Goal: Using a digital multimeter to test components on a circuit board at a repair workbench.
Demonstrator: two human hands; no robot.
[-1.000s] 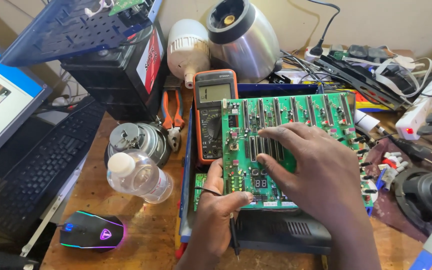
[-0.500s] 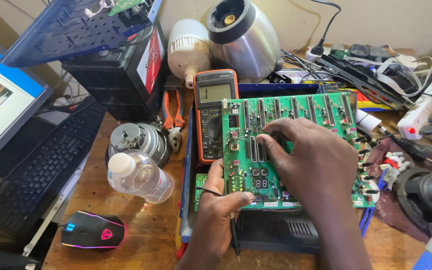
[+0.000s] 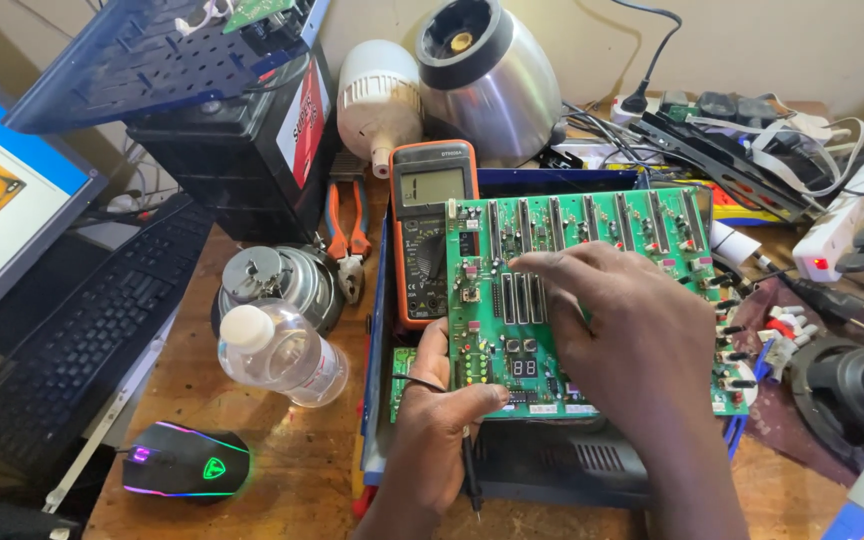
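Note:
A green circuit board [image 3: 512,300] lies tilted over a dark blue case [image 3: 552,470] at the middle of the bench. My left hand [image 3: 437,430] grips the board's near left edge, thumb on top, with a thin black probe [image 3: 470,478] sticking out below its fingers. My right hand [image 3: 632,335] lies flat on the board, fingers stretched left, their tips touching the row of black slots. It holds nothing. The right hand hides much of the board's right half.
An orange multimeter [image 3: 432,230] lies just left of the board, with pliers [image 3: 347,225], a round metal part [image 3: 282,280] and a water bottle [image 3: 277,350] beyond. A lit mouse [image 3: 187,460] and keyboard [image 3: 82,330] sit left. Battery [image 3: 242,150], bulb [image 3: 382,95], steel jar [image 3: 492,80] and cables [image 3: 752,130] crowd the back.
My right hand's fingertips have slid a little farther up the board toward the black slots. The left hand and the board have stayed nearly still.

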